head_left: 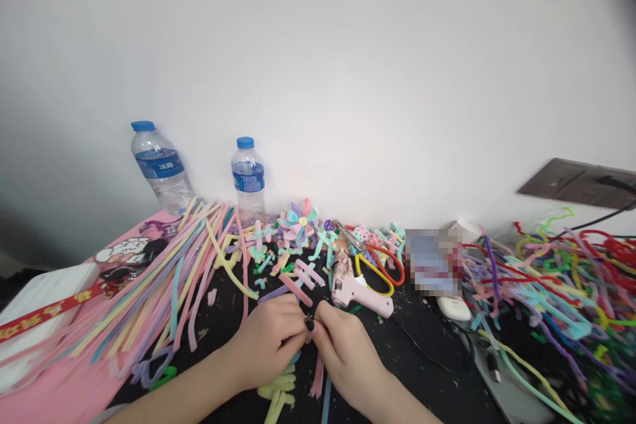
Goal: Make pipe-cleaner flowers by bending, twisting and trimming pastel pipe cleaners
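At the lower middle of the view, my left hand and my right hand meet with fingers pinched together. Between the fingertips shows a small dark piece, too small to name. Under and between the hands lie pink strips, and yellow-green fuzzy strips spread below my left hand. Just beyond my right hand rests a pale pink glue gun, with scissors with yellow and orange handles behind it. Pink and lilac fuzzy pieces lie right above my left hand.
Long pastel fuzzy stems fan out at left beside a white box. Two water bottles stand against the wall. A tangle of coloured stems fills the right, near a white mouse-like object and a black cable.
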Tool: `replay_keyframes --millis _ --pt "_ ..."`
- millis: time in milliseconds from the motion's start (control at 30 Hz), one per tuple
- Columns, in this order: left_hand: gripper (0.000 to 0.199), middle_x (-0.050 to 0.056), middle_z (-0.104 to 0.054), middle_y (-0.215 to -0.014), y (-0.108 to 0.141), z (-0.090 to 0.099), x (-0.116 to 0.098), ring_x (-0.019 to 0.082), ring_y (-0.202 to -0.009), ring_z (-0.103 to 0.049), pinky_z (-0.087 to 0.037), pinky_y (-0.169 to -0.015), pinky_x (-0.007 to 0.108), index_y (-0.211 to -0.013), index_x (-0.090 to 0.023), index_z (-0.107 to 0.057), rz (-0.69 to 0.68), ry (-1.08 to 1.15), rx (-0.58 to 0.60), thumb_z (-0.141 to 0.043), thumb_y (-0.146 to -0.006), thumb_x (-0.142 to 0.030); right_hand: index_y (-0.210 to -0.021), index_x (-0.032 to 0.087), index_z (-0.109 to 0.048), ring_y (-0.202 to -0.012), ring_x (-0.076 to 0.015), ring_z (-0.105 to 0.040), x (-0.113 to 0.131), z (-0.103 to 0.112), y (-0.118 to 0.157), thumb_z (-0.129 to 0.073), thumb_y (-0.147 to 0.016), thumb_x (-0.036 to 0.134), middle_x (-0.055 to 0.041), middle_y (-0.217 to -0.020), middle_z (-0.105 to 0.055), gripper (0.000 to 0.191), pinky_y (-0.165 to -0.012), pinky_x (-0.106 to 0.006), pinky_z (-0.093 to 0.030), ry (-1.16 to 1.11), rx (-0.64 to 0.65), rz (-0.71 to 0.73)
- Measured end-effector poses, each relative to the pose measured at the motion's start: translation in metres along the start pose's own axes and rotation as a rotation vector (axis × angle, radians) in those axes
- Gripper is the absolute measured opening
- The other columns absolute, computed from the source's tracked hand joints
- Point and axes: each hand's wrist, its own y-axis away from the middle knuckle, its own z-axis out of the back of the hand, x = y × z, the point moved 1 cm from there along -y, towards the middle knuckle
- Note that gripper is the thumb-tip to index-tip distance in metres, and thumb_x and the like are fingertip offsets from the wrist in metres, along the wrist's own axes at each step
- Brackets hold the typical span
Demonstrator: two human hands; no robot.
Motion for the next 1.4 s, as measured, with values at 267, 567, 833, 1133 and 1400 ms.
replay_keyframes --millis 267,567,833,1133,1400 --pt "0.026 0.003 -0.049 -0.060 -0.001 -0.001 -0.004 0.015 -0.060 -0.040 -0.030 -0.054 0.027 -0.060 -0.015 -0.048 -0.118 -0.294 -0.004 -0.038 -0.084 -0.009 -0.070 0.021 -0.030 -0.050 -0.0119 -0.038 0.004 -0.011 0.003 -0.028 -0.090 0.019 0.0039 -0.058 -0.041 0.020 -0.049 -0.025 -0.022 -0.013 -0.069 -0.152" --pt "0.025 0.003 -0.049 -0.061 -0.002 -0.001 -0.001 0.016 -0.058 -0.040 -0.030 -0.053 0.028 -0.062 -0.015 -0.048 -0.168 -0.291 0.099 -0.037 -0.082 -0.007 -0.060 0.020 -0.026 -0.051 -0.0094 -0.030 -0.003 -0.005 -0.005 -0.036 -0.081 0.010 0.0065 -0.054 -0.031 0.025 -0.048 -0.023 -0.020 -0.219 -0.025 -0.121" --pt "0.030 0.001 -0.050 -0.061 -0.006 0.012 -0.003 0.015 -0.062 -0.045 -0.034 -0.057 0.025 -0.063 -0.016 -0.048 -0.115 -0.012 0.179 -0.032 -0.087 -0.009 -0.061 0.020 -0.028 -0.053 -0.0087 -0.027 -0.002 0.005 -0.004 -0.037 -0.081 0.010 0.0069 -0.057 -0.028 0.024 -0.050 -0.021 -0.025 -0.370 0.045 -0.067" --pt "0.030 0.003 -0.047 -0.060 -0.004 0.008 -0.003 0.015 -0.058 -0.038 -0.029 -0.053 0.026 -0.062 -0.015 -0.048 -0.203 -0.244 0.032 -0.031 -0.084 -0.003 -0.063 0.021 -0.030 -0.056 -0.0109 -0.031 -0.002 0.008 -0.004 -0.035 -0.085 0.017 0.0050 -0.060 -0.033 0.023 -0.053 -0.023 -0.029 -0.404 0.029 -0.112" --pt "0.031 0.003 -0.046 -0.058 -0.005 0.006 -0.004 0.015 -0.057 -0.038 -0.029 -0.051 0.027 -0.062 -0.014 -0.048 -0.234 -0.347 -0.004 -0.030 -0.085 -0.004 -0.064 0.022 -0.031 -0.057 -0.0129 -0.036 -0.003 0.005 -0.005 -0.035 -0.082 0.016 0.0036 -0.061 -0.032 0.020 -0.054 -0.024 -0.034 -0.496 0.020 -0.134"
